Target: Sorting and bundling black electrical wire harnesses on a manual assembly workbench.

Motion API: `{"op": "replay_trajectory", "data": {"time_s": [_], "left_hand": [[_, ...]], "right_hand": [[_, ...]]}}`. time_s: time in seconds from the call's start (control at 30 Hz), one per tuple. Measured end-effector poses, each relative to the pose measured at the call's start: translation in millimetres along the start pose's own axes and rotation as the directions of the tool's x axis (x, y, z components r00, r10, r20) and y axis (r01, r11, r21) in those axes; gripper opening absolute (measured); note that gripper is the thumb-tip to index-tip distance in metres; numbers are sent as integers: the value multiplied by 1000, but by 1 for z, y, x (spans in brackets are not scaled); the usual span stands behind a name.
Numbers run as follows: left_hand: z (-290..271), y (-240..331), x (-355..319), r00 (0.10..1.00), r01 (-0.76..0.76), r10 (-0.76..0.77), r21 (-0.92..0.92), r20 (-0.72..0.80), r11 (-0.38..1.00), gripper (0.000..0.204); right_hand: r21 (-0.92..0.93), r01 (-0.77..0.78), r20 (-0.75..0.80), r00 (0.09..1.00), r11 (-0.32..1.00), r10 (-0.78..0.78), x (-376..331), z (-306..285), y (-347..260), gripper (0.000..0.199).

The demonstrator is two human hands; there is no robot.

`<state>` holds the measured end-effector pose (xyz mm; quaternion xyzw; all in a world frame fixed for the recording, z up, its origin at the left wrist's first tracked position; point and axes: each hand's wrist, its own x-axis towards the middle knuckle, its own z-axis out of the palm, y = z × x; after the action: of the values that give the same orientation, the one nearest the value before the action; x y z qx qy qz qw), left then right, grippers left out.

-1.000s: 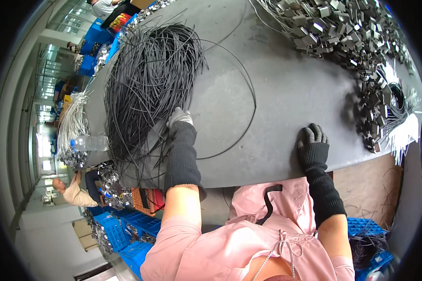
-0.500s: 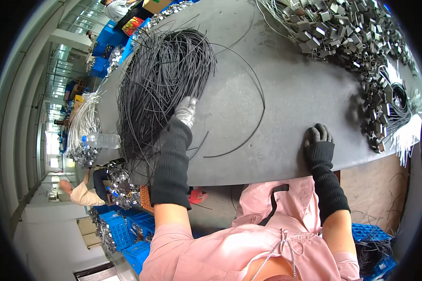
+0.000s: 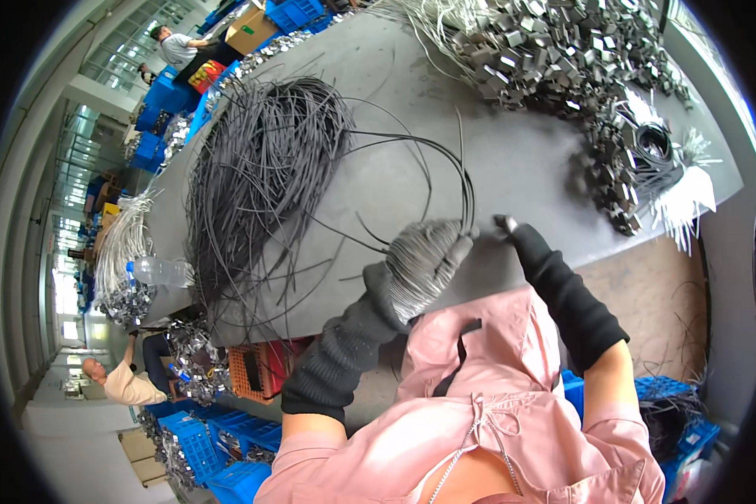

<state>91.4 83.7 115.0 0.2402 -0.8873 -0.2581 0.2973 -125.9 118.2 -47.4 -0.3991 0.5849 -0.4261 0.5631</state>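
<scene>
My left hand point(image 3: 428, 260), in a grey glove under a dark knitted sleeve, is closed near the front edge of the grey table point(image 3: 512, 151). Its fingers grip a few thin black cables point(image 3: 469, 181), which arch up and curve back toward the left. A large tangled heap of black cables point(image 3: 260, 168) lies on the table's left part. Just right of my left hand is my right hand point(image 3: 506, 223), close to the table edge. Its fingers are mostly hidden beyond the sleeve, so their pose does not show.
A pile of small metal pieces point(image 3: 554, 59) covers the far right. A black cable coil point(image 3: 653, 144) and white wires point(image 3: 685, 202) lie near it. On the left are a clear bottle point(image 3: 160, 270) and pale wires point(image 3: 122, 244). An orange crate point(image 3: 248, 374) stands below; two people are at left.
My left hand has moved from the heap toward the right and nearer to me, drawing a few cables along. My right hand has lifted off the table and come left toward it.
</scene>
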Motion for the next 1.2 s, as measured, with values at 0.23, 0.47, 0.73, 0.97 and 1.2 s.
{"op": "replay_trajectory", "data": {"time_s": [0.23, 0.47, 0.73, 0.97, 1.2], "left_hand": [[67, 13, -95, 931, 133, -172, 139, 321, 981, 17], [73, 23, -123, 814, 532, -474, -756, 335, 380, 18], [46, -16, -54, 660, 496, -699, -859, 275, 130, 30], [24, -100, -64, 364, 580, -884, -814, 292, -30, 15], [14, -124, -74, 403, 676, -858, -735, 319, 45, 20]], "right_hand": [[844, -244, 418, 857, 477, -302, -57, 31, -86, 58], [714, 295, 96, 856, 634, -507, -68, 13, -194, 50], [62, 280, -104, 956, 958, -273, 23, 23, -190, 43], [-758, 296, 229, 955, 581, -188, 32, 73, -17, 39], [-750, 349, 279, 937, 562, -210, 60, 154, 13, 31]]}}
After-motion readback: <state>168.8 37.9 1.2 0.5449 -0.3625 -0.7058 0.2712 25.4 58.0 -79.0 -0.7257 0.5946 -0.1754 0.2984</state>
